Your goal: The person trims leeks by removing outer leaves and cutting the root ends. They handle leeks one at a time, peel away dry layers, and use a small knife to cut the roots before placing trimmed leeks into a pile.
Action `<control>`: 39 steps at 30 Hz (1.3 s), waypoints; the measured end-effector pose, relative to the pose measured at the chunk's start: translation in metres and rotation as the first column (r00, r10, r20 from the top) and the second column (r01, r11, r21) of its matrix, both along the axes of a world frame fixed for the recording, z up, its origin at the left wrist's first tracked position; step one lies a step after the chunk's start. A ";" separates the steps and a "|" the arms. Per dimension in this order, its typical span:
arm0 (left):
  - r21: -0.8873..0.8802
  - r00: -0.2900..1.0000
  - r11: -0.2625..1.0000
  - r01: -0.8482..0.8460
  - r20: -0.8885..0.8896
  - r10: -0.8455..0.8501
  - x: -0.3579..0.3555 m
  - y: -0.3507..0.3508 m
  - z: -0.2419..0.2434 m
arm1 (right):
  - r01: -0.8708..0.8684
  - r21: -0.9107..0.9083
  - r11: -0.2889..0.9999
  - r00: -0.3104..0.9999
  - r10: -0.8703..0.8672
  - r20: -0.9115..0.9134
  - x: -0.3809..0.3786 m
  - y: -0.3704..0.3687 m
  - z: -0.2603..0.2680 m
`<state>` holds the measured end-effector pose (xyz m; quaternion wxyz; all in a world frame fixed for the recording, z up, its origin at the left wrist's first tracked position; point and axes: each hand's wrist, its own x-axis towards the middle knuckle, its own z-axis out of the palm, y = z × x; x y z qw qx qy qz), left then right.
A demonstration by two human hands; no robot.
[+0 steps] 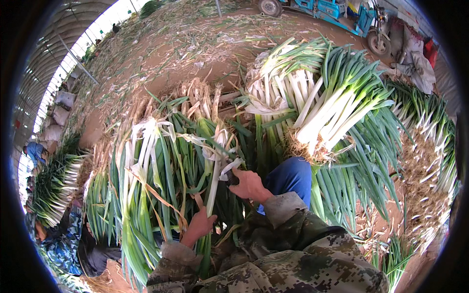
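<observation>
My left hand (pixel 199 225) is closed around the lower, green part of a long green onion (pixel 213 186), whose root end points away from me. At that onion's upper part, my right hand (pixel 251 185) is curled, its fingertips at a loose strip of pale outer skin (pixel 232 165). A small dark patch shows by those fingers, too unclear to name. Under and left of my hands lies a thick pile of unpeeled green onions (pixel 176 164) with brown, dry root ends. To the right, peeled white-stemmed green onions (pixel 339 113) are heaped, roots towards me, beside my knee (pixel 291 179) in blue trousers.
Dry leaf scraps (pixel 205 47) litter the earth floor. A blue cargo tricycle (pixel 329 11) stands at the back right, near pale sacks (pixel 417 69). More onions lie in rows at far right (pixel 436 128) and left (pixel 62 186). A person in blue (pixel 34 152) bends at far left.
</observation>
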<state>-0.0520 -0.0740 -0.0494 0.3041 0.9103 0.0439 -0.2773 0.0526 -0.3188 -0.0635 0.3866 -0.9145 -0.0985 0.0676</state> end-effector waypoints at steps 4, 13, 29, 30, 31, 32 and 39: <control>-0.188 0.998 0.981 -0.045 0.036 0.053 -0.016 0.015 -0.002 | 0.116 -0.054 0.992 0.992 -0.119 -0.045 -0.001 -0.005 0.002; -0.225 0.997 0.974 -0.036 0.062 0.051 -0.033 0.020 -0.013 | -0.069 -0.054 0.996 0.998 0.069 0.010 -0.017 0.011 0.011; -0.354 0.964 0.923 -0.148 0.158 0.216 -0.021 0.004 0.023 | -0.013 -0.044 0.999 0.949 0.026 0.315 -0.031 0.023 0.019; -0.340 0.961 0.934 -0.115 0.201 0.192 -0.021 0.003 0.029 | 0.014 0.404 0.915 1.000 -0.008 -0.017 -0.023 0.038 0.014; -0.302 0.980 0.944 -0.134 0.103 0.172 -0.020 0.003 0.035 | 0.259 0.652 0.713 0.873 0.115 -0.473 -0.014 0.052 0.009; -0.275 0.989 0.957 -0.090 0.084 0.118 -0.021 0.002 0.043 | 0.310 0.824 0.475 0.823 0.300 -0.482 -0.006 0.056 0.005; 0.101 0.840 0.994 0.050 0.533 -0.097 -0.015 0.092 0.112 | 0.685 0.720 -0.112 0.701 0.369 -0.610 0.066 0.066 -0.007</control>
